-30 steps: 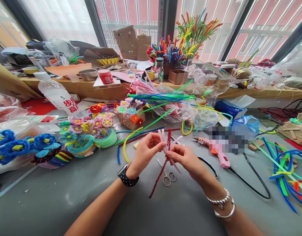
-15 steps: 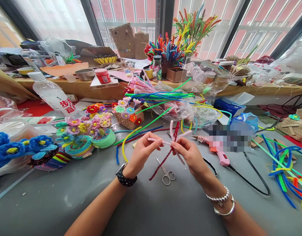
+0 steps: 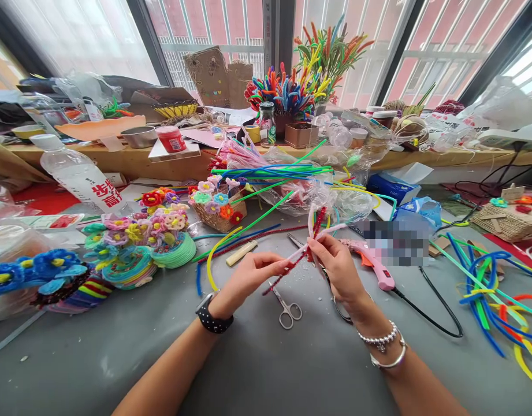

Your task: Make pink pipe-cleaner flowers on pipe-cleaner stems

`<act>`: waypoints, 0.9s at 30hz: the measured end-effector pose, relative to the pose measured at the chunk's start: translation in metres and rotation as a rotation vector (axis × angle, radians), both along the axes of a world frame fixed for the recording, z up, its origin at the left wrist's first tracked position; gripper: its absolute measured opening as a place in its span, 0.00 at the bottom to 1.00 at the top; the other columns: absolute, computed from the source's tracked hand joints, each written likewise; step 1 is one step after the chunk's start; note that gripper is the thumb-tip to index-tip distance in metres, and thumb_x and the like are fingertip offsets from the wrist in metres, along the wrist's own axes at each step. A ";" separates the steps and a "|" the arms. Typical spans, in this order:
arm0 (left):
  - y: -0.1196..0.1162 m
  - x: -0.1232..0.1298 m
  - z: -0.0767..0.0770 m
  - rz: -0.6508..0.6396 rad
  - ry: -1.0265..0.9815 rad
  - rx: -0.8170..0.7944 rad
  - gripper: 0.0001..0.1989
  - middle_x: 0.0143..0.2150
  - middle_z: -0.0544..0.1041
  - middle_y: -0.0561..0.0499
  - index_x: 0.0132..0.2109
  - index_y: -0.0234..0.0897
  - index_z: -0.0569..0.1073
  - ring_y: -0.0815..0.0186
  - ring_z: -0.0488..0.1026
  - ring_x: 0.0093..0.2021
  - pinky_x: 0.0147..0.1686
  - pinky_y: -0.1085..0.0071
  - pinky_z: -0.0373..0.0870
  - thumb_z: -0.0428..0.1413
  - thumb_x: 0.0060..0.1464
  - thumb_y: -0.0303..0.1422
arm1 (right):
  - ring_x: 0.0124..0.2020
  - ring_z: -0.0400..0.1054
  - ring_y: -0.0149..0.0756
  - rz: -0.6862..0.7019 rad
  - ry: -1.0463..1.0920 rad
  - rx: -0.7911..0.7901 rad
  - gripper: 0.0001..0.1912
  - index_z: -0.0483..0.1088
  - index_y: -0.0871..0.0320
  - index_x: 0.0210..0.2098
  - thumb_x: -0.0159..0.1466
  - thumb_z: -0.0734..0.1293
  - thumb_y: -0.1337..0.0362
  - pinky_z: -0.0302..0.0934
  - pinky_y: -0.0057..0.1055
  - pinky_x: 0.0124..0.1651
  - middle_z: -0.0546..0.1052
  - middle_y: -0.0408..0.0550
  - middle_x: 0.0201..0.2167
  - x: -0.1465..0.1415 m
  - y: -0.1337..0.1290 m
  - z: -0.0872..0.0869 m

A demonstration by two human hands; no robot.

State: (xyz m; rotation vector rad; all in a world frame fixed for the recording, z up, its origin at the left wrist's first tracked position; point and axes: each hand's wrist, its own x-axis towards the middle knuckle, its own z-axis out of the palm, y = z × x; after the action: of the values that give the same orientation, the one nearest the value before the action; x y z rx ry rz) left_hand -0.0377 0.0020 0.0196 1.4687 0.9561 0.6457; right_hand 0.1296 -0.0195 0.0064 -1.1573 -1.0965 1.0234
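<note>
My right hand (image 3: 338, 268) pinches a crossed bundle of pipe cleaners between thumb and fingertips above the table. Pale pink pipe cleaners (image 3: 311, 221) and a dark red pipe cleaner (image 3: 320, 218) fan out from that crossing. My left hand (image 3: 255, 280) closes thumb and fingers on a pale pink strand that runs down to the left. The red one's lower length slants beneath the left fingertips. Small scissors (image 3: 287, 312) lie on the table below the hands. Behind the right hand is a dark-handled tool (image 3: 342, 315), partly hidden.
A pink glue gun (image 3: 380, 274) with a black cord lies to the right, near tangled pipe cleaners (image 3: 482, 289). Pipe-cleaner flowers (image 3: 114, 237) and a tilted bottle (image 3: 77, 173) stand left. A flower basket (image 3: 220, 216) and plastic-wrapped bundles sit ahead.
My left hand has shifted down along the pink strand, which now slopes lower. The bundle in my right hand has turned slightly. The whole view has moved a little to the right.
</note>
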 end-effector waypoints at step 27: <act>-0.003 -0.001 0.001 -0.006 -0.040 -0.055 0.12 0.21 0.71 0.52 0.24 0.33 0.71 0.70 0.67 0.24 0.27 0.73 0.65 0.57 0.42 0.39 | 0.22 0.58 0.27 0.256 -0.163 -0.073 0.11 0.67 0.59 0.26 0.54 0.64 0.56 0.54 0.25 0.25 0.68 0.43 0.23 -0.009 -0.010 0.004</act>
State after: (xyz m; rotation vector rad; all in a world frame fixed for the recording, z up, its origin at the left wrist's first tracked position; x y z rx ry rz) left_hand -0.0384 -0.0011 0.0210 1.4042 0.9311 0.6378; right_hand 0.1206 -0.0293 0.0100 -1.1956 -1.3724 1.1897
